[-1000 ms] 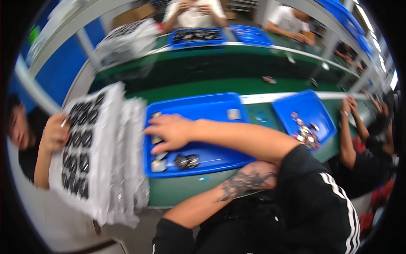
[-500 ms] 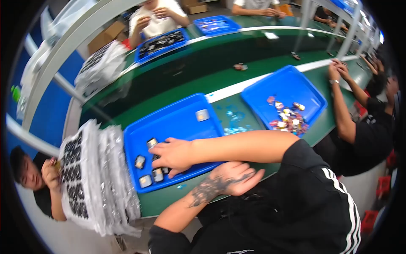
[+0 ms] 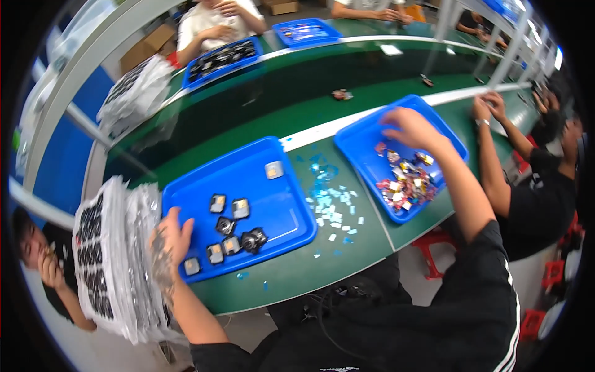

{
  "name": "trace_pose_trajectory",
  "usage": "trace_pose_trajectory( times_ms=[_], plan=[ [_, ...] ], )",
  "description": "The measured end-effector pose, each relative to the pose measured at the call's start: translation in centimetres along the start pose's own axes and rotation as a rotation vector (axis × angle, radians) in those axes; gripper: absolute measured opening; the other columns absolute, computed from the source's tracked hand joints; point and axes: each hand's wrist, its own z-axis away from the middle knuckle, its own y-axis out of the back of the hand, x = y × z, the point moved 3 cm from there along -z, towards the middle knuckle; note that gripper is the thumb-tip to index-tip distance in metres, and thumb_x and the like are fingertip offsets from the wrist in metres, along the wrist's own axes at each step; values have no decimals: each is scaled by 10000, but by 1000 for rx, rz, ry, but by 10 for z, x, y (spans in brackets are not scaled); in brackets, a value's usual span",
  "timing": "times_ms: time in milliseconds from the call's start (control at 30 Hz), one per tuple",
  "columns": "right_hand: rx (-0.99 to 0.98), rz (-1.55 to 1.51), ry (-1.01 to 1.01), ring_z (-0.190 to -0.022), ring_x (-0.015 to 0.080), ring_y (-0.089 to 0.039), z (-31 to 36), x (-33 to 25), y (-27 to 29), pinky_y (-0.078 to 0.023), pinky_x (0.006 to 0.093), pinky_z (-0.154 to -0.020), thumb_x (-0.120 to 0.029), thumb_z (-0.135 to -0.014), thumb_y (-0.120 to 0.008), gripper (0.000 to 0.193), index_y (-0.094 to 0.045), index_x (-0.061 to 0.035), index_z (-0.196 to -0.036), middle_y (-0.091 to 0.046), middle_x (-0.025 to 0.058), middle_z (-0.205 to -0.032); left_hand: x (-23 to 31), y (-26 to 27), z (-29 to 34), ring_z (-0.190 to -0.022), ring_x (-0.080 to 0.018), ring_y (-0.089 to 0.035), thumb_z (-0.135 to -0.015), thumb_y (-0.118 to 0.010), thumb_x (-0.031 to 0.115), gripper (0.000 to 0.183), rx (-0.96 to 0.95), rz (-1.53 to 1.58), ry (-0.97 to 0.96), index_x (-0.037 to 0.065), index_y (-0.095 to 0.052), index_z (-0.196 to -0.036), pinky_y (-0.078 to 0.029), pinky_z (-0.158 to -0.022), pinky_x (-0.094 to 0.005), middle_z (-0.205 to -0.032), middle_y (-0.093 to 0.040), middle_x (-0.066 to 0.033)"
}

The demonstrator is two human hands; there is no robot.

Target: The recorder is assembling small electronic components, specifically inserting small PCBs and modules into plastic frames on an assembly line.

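Observation:
My left hand is at the left rim of a blue tray, fingers apart and holding nothing I can see. Inside that tray lie several small black-and-silver square parts and a black part, mostly towards the near left. A lone silver part rests near the far right corner. Over the far half of a second blue tray hovers my right hand, a little blurred, thumb and fingers apart. Below it in this tray is a heap of small red, gold and white components.
White and blue film scraps litter the green table between the trays. Bagged stacks of black parts stand at the left. A green belt runs beyond, carrying a small part. Co-workers sit opposite, at right and at left.
My right hand has gone from the left tray to above the right tray. My left hand has moved from the near edge to the left rim. More parts in the left tray are visible.

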Motion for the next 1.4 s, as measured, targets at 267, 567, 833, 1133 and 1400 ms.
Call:
trace_pose_trajectory(
  times_ms=[267, 567, 833, 1133, 1400],
  plan=[
    [79, -112, 9, -774, 267, -606, 40, 14, -7, -489, 353, -738, -9, -756, -681, 116, -612, -3, -849, -594, 120, -798, 48, -11, -21, -1274, -330, -476, -909, -591, 330, 421, -174, -22, -84, 98, -559, -1259, -385, -1060, -419, -1329, -531, -205],
    [287, -449, 151, -755, 132, -623, 43, -98, 25, -516, 271, -711, 2, -816, -683, 108, -647, 15, -917, -644, 70, -808, 131, 21, 0, -1030, -321, -596, -841, -669, 182, 357, 388, 617, -673, 48, -609, -1166, -491, -864, -416, -1097, -636, -148],
    [48, -1071, 79, -760, 70, -596, 51, -172, 5, -505, 218, -699, -3, -821, -704, 142, -618, 23, -931, -637, 35, -840, 199, 4, 21, -875, -145, -656, -875, -663, 117, 175, -358, 1179, -735, 3, -688, -1005, -512, -819, -294, -920, -698, -71],
    [-30, -1354, 3, -807, 85, -632, 41, -174, -25, -519, 227, -684, -46, -880, -655, 96, -613, 24, -931, -644, 43, -861, 186, -13, 23, -845, -134, -649, -866, -659, 33, 91, -301, 1409, -587, -29, -673, -931, -513, -761, -271, -901, -679, -80],
    [-140, -1295, 11, -777, 78, -599, 43, -179, -28, -507, 224, -649, -99, -914, -619, 112, -614, 13, -903, -629, 37, -839, 181, -17, 24, -800, -126, -638, -856, -664, 34, 77, -209, 1349, -637, -30, -675, -897, -500, -718, -263, -844, -671, -77]
  ],
)
